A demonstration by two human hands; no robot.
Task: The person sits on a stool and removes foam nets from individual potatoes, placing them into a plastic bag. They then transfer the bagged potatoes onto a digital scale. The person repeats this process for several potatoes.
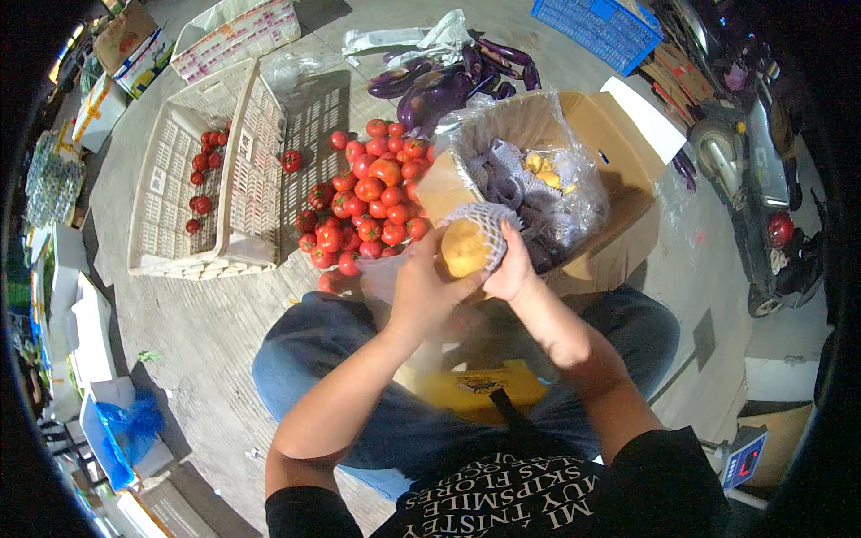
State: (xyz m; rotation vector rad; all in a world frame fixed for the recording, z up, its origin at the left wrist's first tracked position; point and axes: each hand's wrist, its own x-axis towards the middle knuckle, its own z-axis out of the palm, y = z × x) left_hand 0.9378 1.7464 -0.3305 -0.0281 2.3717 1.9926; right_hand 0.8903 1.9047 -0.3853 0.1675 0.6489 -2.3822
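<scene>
My left hand [425,286] grips a round yellow fruit [464,249] by its left and lower side. Around the fruit's top and right side sits a white foam net sleeve [496,235], which leaves the near face bare. My right hand [512,269] holds the sleeved side, its fingers partly hidden behind the net. Just beyond both hands is a tilted cardboard box [622,151] lined with clear plastic film [572,144]. Inside it lie several foam net sleeves [504,178] and some yellow fruit [543,169]. A thin translucent plastic bag [382,272] lies beside my left hand.
A heap of tomatoes [370,191] lies on the concrete floor left of the box. A white plastic crate [259,168] stands farther left, with several tomatoes visible. Eggplants [437,94] are piled behind. A blue crate [599,30] is at the far right, a digital scale [743,457] at lower right.
</scene>
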